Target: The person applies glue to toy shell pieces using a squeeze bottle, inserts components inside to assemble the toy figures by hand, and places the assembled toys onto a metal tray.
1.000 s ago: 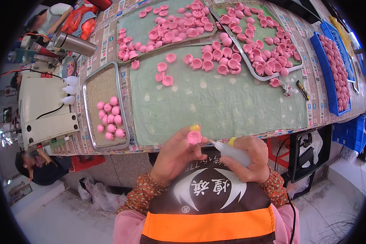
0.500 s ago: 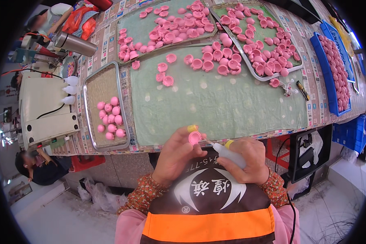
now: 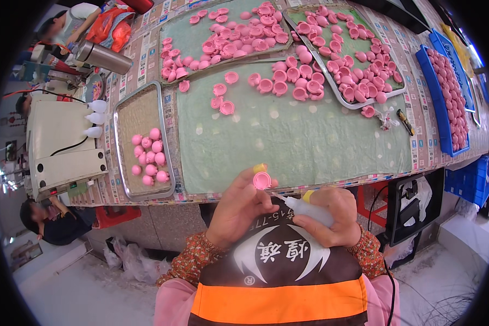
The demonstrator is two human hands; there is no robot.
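Note:
My left hand (image 3: 234, 205) pinches a hollow pink half-shell (image 3: 262, 181) by its sides, its round opening facing up toward me. Yellow tape wraps one fingertip of that hand. My right hand (image 3: 332, 214) is closed around a translucent squeeze bottle (image 3: 311, 211) with a narrow nozzle, and yellow tape shows on a finger there too. The nozzle tip is just right of and below the shell, close to the left fingers; whether it touches anything is too small to tell. Loose pink half-shells (image 3: 280, 88) lie beyond on the green mat (image 3: 293, 144).
At left, a metal tray (image 3: 171, 163) holds several closed pink balls (image 3: 150, 157). Two trays of half-shells stand at the back, one with a metal rim (image 3: 358, 105). A blue crate (image 3: 445, 127) of pink pieces sits right. A steel flask (image 3: 104, 57) and a beige machine (image 3: 65, 141) stand left.
The bottle's nozzle has drawn back slightly from the shell, down and to the right. My left hand still holds the shell, tilted a little differently.

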